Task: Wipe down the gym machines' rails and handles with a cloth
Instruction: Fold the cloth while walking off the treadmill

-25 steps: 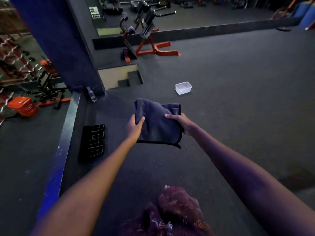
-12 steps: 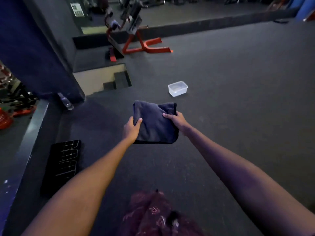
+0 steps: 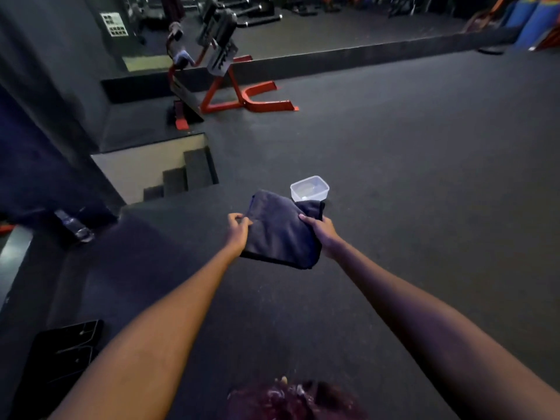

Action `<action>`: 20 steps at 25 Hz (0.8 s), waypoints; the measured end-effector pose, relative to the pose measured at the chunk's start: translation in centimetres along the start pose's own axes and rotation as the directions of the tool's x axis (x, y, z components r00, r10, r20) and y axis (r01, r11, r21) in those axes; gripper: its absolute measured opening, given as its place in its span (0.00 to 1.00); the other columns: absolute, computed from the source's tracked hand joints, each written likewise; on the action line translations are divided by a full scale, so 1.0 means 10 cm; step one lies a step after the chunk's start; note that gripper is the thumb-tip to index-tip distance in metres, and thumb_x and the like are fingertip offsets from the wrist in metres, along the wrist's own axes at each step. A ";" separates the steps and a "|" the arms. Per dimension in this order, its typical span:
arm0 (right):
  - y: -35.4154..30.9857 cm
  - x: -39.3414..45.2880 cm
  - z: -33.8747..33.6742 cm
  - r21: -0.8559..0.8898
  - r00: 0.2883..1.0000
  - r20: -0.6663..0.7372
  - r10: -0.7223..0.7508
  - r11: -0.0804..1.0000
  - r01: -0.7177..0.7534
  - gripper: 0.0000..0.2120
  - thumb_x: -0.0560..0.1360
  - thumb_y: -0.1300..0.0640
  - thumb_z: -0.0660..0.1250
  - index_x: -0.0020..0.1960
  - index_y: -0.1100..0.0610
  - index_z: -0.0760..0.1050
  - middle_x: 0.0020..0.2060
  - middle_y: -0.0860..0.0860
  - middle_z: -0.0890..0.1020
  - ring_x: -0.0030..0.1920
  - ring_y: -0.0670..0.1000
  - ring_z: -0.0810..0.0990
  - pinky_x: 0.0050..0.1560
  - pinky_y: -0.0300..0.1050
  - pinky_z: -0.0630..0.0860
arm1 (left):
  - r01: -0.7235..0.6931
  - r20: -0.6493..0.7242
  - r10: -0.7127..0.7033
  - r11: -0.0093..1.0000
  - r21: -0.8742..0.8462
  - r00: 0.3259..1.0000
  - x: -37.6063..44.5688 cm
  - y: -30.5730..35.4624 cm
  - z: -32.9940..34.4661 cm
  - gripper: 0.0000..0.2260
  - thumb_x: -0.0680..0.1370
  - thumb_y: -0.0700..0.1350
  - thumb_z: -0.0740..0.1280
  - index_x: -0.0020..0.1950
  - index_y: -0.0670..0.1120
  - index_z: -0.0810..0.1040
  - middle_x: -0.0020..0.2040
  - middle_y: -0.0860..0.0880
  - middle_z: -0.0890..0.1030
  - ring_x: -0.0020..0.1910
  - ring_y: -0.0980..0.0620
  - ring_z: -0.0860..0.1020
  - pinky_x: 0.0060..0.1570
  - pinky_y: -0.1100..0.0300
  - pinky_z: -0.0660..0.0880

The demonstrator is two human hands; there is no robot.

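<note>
Both hands hold a folded dark cloth (image 3: pixel 280 231) above the floor: left hand (image 3: pixel 238 230) pinching, right hand (image 3: pixel 322 230) gripping; a clear container (image 3: pixel 309 188) sits beyond.

No legible text, brand, number or label appears in the head view; the one candidate is a white notice (image 3: pixel 114 24) with rows of dark marks, fixed to the dark wall at upper left beside the mirror; its marks are too small and blurred to read as letters or figures; the clear plastic container (image 3: pixel 309 188) on the floor shows no printing; the red-framed gym machine (image 3: pixel 230 86) shows no readable maker's plate or decal; the dark cloth (image 3: pixel 280 231) bears no visible tag or lettering.
</note>
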State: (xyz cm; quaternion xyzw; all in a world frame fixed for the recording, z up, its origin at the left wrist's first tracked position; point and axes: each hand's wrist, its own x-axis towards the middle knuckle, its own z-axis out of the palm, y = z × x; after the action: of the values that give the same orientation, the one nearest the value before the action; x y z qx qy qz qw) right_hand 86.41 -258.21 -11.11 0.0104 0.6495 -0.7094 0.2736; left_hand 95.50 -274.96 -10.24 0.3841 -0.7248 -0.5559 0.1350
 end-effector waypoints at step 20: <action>-1.40 5.23 -1.20 -0.008 0.957 -0.055 0.286 0.958 -0.287 0.25 0.64 0.75 0.65 0.58 0.57 0.74 0.51 0.55 0.80 0.51 0.55 0.78 0.52 0.49 0.77 | -0.128 0.424 -0.020 0.939 0.318 0.906 4.86 1.35 3.03 0.16 0.76 0.30 0.57 0.59 0.36 0.77 0.62 0.40 0.76 0.61 0.43 0.73 0.55 0.65 0.68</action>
State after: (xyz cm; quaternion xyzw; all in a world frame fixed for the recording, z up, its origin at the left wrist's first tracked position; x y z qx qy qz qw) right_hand 32.25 -266.63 -19.53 0.1211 0.6537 -0.6567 0.3559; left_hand 38.63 -286.91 -19.66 0.2520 -0.8320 -0.4883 -0.0767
